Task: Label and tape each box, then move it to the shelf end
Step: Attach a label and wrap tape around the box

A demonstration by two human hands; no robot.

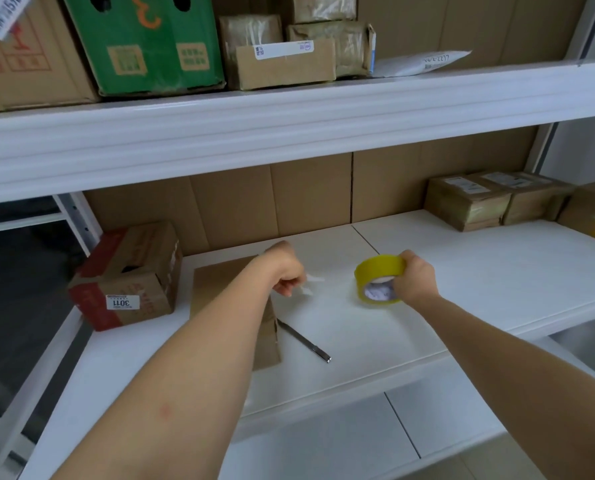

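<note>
While the right hand (414, 278) grips the yellow tape roll (379, 278) by its rim, fingers curled over the top edge, the left hand (286, 271) pinches the pulled-out tape end (309, 284), a pale, crumpled-looking tab between the two hands. Item: plain brown box (233, 306), lying on the white shelf board (479, 271), directly beneath the left forearm and to the left of the roll; much of its top is hidden by that arm. Its long axis appears to run from the near shelf edge toward the back wall, so the strip, now stretched left to right, lies crosswise to it. Left hand is the nearer to the box; the roll hangs apart from it, off its right side. Judged step: drawing tape before laying it over the box, which calls for carrying both hands leftward and down. Whether the box already bears a label cannot be told. Item: slim metal utility knife (304, 341), flat on the board just beside the box's right edge, lying diagonally with one end nearest the viewer. Item: red-and-brown carton (129, 275) tagged 3011, at the left end. Item: taped, labelled boxes (496, 199) grouped at the far right end, well apart from the work.
</note>
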